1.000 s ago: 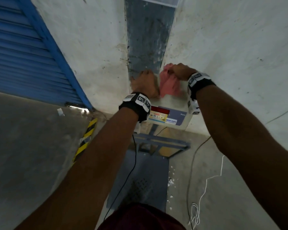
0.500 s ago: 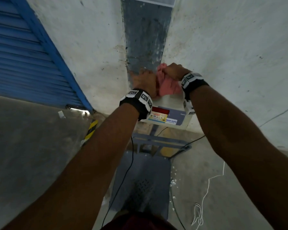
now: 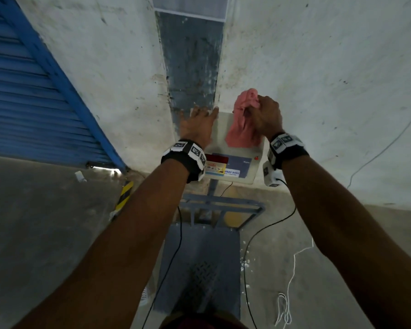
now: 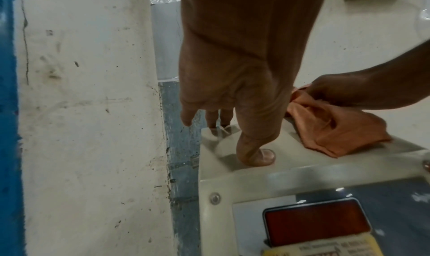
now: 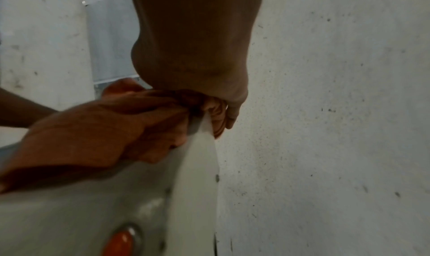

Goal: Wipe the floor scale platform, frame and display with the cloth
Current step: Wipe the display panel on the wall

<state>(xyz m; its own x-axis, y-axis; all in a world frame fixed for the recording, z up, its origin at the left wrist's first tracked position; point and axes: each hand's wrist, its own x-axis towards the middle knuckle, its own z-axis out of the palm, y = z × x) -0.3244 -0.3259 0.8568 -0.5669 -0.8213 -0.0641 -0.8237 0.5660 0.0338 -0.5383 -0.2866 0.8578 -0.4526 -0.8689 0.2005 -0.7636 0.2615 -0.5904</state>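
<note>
Gripping the bunched pink cloth (image 3: 241,124) in our right hand (image 3: 266,117), we press its soft folds on the far right corner of the display (image 3: 237,160), a smooth cream metal box. Our left hand (image 3: 197,124) lies flat, fingers straight, on the box's left top. Below sits the grey diamond-tread platform (image 3: 199,264) with its tubular frame (image 3: 223,205).

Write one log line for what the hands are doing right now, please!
left hand: open, steadies display top | right hand: grips pink cloth, wiping display's right edge | platform: untouched
</note>
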